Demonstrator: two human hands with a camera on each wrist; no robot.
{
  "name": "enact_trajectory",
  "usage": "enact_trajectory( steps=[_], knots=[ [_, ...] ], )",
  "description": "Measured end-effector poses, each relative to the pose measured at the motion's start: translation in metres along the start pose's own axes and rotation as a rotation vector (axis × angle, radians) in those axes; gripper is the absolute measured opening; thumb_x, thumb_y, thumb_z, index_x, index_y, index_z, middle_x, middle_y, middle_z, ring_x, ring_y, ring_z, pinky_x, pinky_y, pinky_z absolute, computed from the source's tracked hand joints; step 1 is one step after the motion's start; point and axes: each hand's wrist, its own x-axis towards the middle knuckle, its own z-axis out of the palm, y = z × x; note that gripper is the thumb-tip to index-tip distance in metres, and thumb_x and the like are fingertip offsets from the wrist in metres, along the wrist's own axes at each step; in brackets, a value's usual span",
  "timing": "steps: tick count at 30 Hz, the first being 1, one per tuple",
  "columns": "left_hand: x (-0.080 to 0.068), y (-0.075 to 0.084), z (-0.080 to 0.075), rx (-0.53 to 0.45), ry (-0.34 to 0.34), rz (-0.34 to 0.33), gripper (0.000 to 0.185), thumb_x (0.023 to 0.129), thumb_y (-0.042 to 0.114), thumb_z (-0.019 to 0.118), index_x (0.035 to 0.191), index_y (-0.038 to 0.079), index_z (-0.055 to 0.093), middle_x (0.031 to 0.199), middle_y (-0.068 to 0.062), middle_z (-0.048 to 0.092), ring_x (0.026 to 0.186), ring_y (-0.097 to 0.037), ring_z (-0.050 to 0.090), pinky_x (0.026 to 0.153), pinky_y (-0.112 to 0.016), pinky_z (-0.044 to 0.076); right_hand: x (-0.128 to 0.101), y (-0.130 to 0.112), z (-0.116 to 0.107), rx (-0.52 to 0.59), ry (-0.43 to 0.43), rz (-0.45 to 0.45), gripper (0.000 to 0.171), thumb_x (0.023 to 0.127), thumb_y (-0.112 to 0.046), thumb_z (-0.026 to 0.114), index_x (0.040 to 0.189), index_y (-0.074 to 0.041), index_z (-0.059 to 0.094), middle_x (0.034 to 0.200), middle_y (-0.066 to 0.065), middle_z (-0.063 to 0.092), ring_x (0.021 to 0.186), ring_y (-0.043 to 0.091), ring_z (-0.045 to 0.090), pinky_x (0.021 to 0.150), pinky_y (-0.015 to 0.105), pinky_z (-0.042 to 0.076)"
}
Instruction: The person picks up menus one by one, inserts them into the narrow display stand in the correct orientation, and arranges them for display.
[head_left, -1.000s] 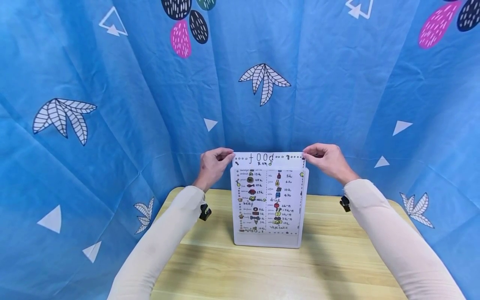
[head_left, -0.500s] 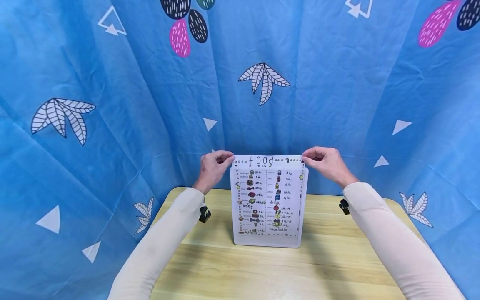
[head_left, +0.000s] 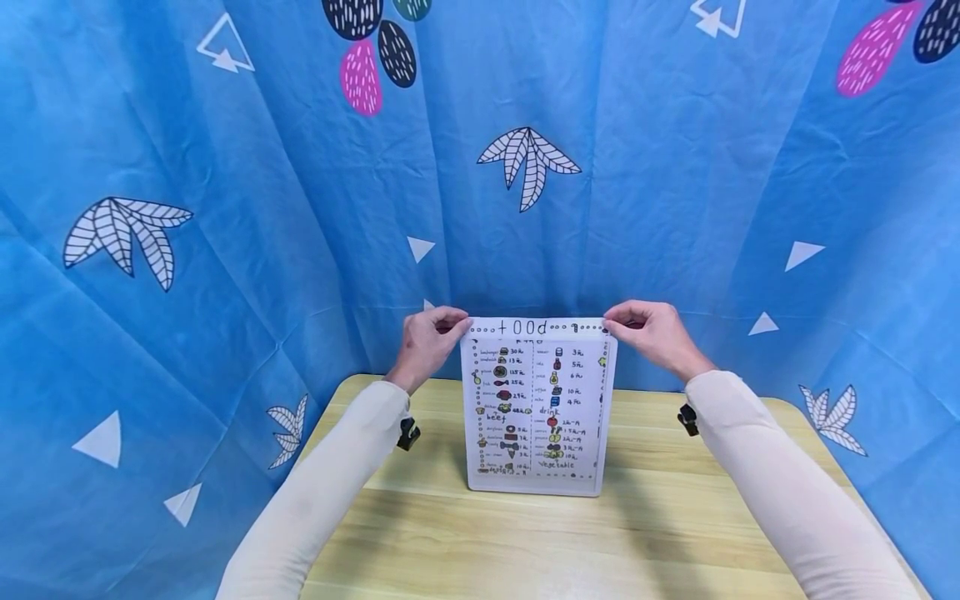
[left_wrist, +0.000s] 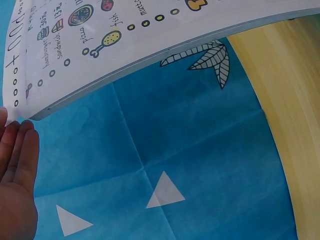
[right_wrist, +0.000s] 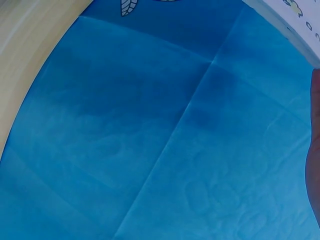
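Observation:
A hand-drawn menu sheet (head_left: 531,417) headed "food" sits most of the way inside a clear upright sign holder with a pale frame (head_left: 609,417) on the table. Its top strip sticks out above the holder's upper edge. My left hand (head_left: 427,346) pinches the sheet's top left corner between thumb and fingers. At the top right corner, my right hand (head_left: 660,336) pinches the sheet the same way. In the left wrist view, the left hand's fingertips (left_wrist: 27,130) meet the corner; only a sliver of the right hand (right_wrist: 314,150) shows in the right wrist view.
A light wooden table (head_left: 540,542) with rounded corners bears the holder. Blue patterned curtain (head_left: 525,258) hangs behind and on both sides, close to the table's edges. A dark wrist camera (head_left: 408,433) is on the left wrist, another (head_left: 687,418) on the right.
Both hands have moved down with the menu sheet, which has slid deeper into the sign holder. Less of its top strip shows above the frame. The holder has stayed in place.

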Motion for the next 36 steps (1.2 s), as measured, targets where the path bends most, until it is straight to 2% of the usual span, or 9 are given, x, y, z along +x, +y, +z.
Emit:
enact_trajectory(
  steps=[9,19,36],
  knots=[
    [-0.003,-0.003,0.000,0.011,-0.022,0.020,0.015,0.094,0.018,0.073,0.101,0.006,0.076,0.094,-0.006,0.074,0.081,-0.017,0.070,0.074,-0.033,0.058,-0.002,0.002,0.001,0.007,-0.019,0.010,0.017,0.094,-0.017,0.072,0.106,-0.004,0.075,0.102,0.013,0.073,0.086,0.019,0.067,0.069,0.019,0.054],
    [-0.006,-0.008,0.003,0.043,-0.059,0.006,0.013,0.094,0.019,0.072,0.099,0.007,0.075,0.092,-0.004,0.073,0.080,-0.015,0.068,0.073,-0.032,0.058,-0.005,0.008,0.003,-0.005,-0.025,-0.048,0.017,0.094,-0.019,0.073,0.104,-0.005,0.075,0.108,0.011,0.070,0.090,0.022,0.068,0.073,0.017,0.053],
    [-0.012,-0.009,0.005,0.073,-0.059,0.015,0.011,0.093,0.020,0.074,0.095,0.009,0.075,0.091,-0.003,0.070,0.078,-0.015,0.066,0.072,-0.030,0.057,-0.009,0.013,0.006,0.003,-0.049,-0.048,0.016,0.093,-0.018,0.074,0.103,-0.005,0.075,0.112,0.011,0.069,0.092,0.024,0.069,0.076,0.018,0.054]
  ],
)
